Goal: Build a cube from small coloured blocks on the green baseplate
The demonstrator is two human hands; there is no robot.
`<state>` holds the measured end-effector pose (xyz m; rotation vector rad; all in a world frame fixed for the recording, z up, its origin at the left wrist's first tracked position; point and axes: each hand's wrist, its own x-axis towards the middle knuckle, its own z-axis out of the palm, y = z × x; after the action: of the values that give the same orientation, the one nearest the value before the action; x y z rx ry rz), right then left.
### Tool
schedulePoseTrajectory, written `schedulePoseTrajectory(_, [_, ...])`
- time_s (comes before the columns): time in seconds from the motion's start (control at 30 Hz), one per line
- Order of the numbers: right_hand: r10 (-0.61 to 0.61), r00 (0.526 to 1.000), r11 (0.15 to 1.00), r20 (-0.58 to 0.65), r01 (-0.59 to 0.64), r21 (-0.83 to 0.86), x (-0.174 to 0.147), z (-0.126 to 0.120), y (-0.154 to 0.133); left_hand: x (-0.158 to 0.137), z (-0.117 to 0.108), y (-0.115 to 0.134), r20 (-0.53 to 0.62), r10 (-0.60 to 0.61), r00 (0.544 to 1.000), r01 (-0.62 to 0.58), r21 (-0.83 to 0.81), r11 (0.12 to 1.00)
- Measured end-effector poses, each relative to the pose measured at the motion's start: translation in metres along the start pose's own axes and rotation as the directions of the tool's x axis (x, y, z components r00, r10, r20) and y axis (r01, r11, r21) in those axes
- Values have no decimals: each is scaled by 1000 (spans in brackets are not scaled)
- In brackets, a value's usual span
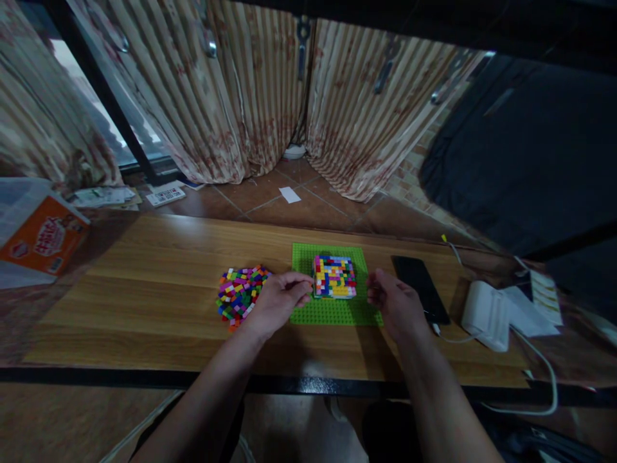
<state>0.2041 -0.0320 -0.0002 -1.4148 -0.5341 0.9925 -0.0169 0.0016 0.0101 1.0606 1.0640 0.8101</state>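
Observation:
A square block of multicoloured toy bricks (pixel 334 278) stands on a green baseplate (pixel 357 313). My left hand (pixel 281 301) is at the block's left side, thumb and forefinger pinched on what looks like a small orange brick (pixel 310 285). To the right of the block, over the plate's right edge, is my right hand (pixel 394 301). Its fingers are curled together, and whether anything is in them is hidden. A heap of loose toy bricks (pixel 238 289) lies left of the plate, partly behind my left hand.
On the wooden table (pixel 159 289), a black phone (pixel 420 288) with a cable lies right of my right hand. Beyond it sits a white box-shaped device (pixel 486 315). A clear tub with an orange label (pixel 43 235) stands at the far left. Curtains (pixel 270 90) hang behind.

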Motion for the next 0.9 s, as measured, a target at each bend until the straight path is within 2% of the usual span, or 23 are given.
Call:
schedulePoseTrajectory(0.17, [-39,997,999,63,41,-35,-5,9,4,3,0,-7,-64,107,992,-99,117,988])
schedulePoseTrajectory(0.4, [-28,998,999,54,30,-39,-7,10,3,5,8,-16,-42,272,961,-258,213,942])
schedulePoseTrajectory(0.63, [-28,998,997,58,32,-65,-8,10,2,7,19,-19,-62,280,958,-267,169,949])
schedulePoseTrajectory(0.9, [-27,998,998,64,31,-62,-9,10,2,9,20,-22,-110,255,961,-238,142,961])
